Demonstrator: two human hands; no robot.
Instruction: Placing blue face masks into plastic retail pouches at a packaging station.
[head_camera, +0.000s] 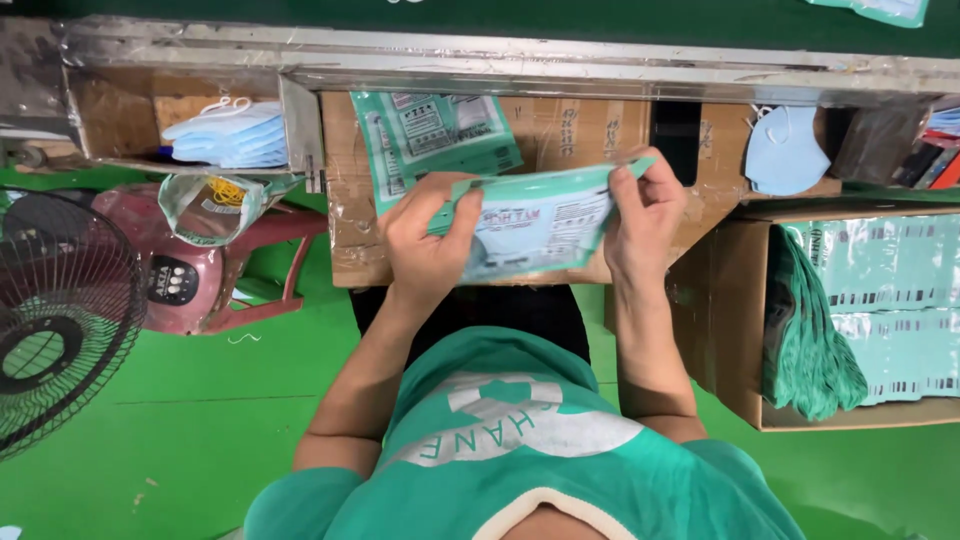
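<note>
I hold a flat teal plastic pouch with a pale blue face mask inside it, in front of my chest. My left hand grips its left end, the thumb on top. My right hand pinches the upper right corner. Just behind it, another teal pouch lies on a cardboard surface. I wear a teal shirt.
A stack of pale blue masks sits on a shelf at the left. One loose mask lies at the right. A cardboard box at the right holds several stacked teal pouches. A fan and red stool stand on the green floor.
</note>
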